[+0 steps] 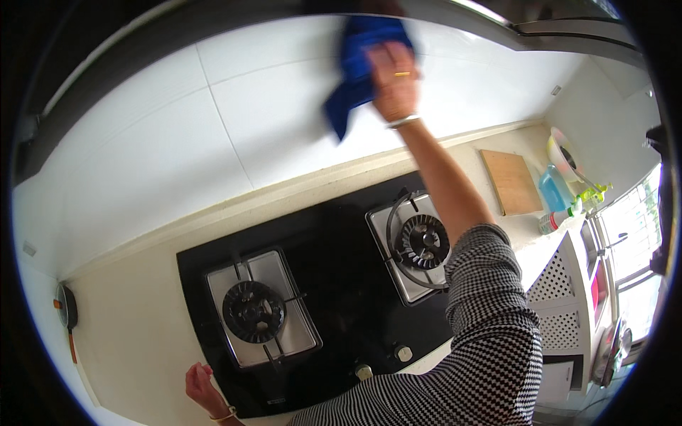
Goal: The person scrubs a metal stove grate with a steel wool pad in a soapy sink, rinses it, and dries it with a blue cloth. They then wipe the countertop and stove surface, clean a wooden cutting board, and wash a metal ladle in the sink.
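Pressed flat against the white tiled wall (282, 101), my right hand (395, 80) holds a blue cloth (354, 64). The cloth spreads above and to the left of my fingers, and one corner hangs down; both are blurred. My right arm reaches over a black two-burner gas hob (330, 266). Low at the left, my left hand (201, 386) hovers near the hob's front left corner with its fingers curled. Nothing shows in it. The left burner (254, 311) and the right burner (423, 242) sit in steel trays, the right one partly behind my arm.
A dark range hood edge (160, 32) curves above the wall. At the right stand a wooden board (510, 182), a blue jug (554, 189), a bottle (554, 221) and a bowl (559, 152). A pan (66, 306) leans at the far left. Two knobs (403, 353) sit at the hob's front.
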A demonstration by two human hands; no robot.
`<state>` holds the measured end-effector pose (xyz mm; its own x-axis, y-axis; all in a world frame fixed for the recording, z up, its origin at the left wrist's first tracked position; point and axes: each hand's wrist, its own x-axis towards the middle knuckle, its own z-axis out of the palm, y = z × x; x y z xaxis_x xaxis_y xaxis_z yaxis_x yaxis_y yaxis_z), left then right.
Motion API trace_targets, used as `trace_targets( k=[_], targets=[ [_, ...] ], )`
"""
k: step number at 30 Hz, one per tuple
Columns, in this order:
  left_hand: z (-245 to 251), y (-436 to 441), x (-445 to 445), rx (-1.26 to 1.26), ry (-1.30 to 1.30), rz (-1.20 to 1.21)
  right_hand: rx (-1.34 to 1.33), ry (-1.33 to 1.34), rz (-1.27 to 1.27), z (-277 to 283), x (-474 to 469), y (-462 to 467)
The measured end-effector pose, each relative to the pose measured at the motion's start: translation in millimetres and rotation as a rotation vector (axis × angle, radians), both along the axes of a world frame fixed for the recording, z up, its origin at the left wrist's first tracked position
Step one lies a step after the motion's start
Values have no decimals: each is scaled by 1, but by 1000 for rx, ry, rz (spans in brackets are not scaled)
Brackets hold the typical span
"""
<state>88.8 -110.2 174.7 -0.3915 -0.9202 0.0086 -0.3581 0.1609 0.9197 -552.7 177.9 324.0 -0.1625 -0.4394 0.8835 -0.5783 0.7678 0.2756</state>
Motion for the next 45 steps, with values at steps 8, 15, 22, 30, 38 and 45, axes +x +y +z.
trace_targets(
  k=[8,15,22,30,38,45],
  targets=[
    [18,0,20,37,4,7,-955,-497,-233,49,-39,42],
    [42,4,-13,-36,-53,-44,-12,15,339,17,92,-131],
    [65,20,-48,-182,-132,-87,-159,51,67,35,-50,88],
    [64,42,-67,-249,-227,-135,-861,-614,-512,2,-173,245],
    [53,20,-70,-233,-114,-214,-155,-1181,-836,-116,-99,105],
    [49,-7,-23,-185,-75,-167,-221,-1405,-810,-122,19,-65]
  ],
)
